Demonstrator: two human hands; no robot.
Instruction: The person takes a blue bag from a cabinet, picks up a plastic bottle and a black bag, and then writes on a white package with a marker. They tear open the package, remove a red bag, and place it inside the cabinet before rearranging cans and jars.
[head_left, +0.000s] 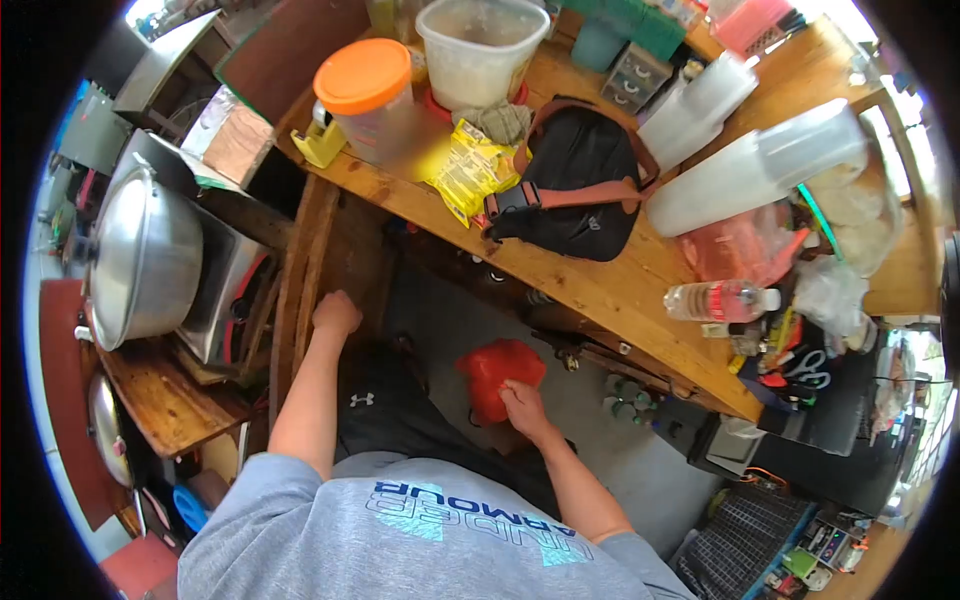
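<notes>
My right hand (pixel 525 408) is closed on the edge of a red plastic bag (pixel 498 370), which hangs above the grey floor in front of my legs. On the other side, my left hand (pixel 337 313) is curled into a fist beside an upright wooden panel (pixel 311 255) under the table. Its fingers face away, so whatever they may grip is hidden. The wooden table (pixel 640 300) edge lies ahead of both hands.
A black bag (pixel 590 185), yellow packet (pixel 470 170), orange-lidded jar (pixel 365 85), white tub (pixel 480 55) and water bottle (pixel 715 300) stand or lie on the table. At left a large metal pot (pixel 150 260) rests on a stove. Glass bottles (pixel 627 400) stand on the floor.
</notes>
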